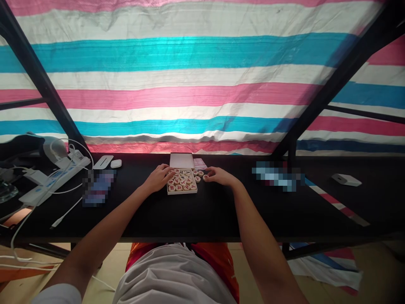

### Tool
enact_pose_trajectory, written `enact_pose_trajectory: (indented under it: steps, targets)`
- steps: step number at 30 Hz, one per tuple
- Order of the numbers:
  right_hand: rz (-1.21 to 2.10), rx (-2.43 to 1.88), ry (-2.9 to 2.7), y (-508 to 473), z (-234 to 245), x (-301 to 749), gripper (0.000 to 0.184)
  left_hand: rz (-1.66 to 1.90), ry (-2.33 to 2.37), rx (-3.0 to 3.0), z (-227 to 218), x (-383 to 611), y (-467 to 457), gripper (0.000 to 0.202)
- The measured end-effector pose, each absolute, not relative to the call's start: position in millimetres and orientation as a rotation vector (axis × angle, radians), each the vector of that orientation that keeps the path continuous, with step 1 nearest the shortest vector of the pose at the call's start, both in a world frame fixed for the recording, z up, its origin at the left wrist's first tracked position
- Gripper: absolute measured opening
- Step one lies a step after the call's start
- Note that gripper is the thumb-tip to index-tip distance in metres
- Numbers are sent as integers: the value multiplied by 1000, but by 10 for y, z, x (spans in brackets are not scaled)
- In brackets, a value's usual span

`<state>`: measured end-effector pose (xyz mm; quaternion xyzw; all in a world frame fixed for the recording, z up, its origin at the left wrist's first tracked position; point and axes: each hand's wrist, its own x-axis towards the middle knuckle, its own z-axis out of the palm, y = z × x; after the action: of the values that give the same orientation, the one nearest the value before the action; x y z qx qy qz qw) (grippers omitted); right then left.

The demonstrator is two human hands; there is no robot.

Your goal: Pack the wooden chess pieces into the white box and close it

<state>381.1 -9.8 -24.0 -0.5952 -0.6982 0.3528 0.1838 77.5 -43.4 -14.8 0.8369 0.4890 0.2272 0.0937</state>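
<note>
A shallow white box (182,193) lies on the black desk, filled with rows of round xiangqi pieces (182,182) bearing mostly red characters. My left hand (157,178) is at the box's far left corner, its thumb over the pieces and its other fingers at the edge. Just right of the box, my right hand (221,176) has its thumb and fingertips closed on one xiangqi piece (205,177). A few loose pieces (198,176) lie between that hand and the box. Behind the box stands its white lid (181,160).
A pink-and-white printed paper (200,164) lies beside the lid. To the left are a blurred-out flat object (99,188), a white power strip (57,179) with cables, and a small white case (116,163). Another blurred-out object (278,176) and a white block (346,180) lie right. A striped tarp (190,95) hangs behind.
</note>
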Motion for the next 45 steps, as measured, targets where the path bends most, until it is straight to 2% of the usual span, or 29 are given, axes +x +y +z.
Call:
enact_pose_trajectory:
  steps: [9,14,45]
  targets:
    - [990,-1649,-1972,-86,-259,3802,56,605,1574,2428,-123,774,-453,48]
    - [996,-1595,-1985,-64,-301,3786,45,575,1611,2402,-112,780,-462,49]
    - [666,-1692,-2147,-199,-139,3544,37,539,1615,2370,-128,777,-460,50]
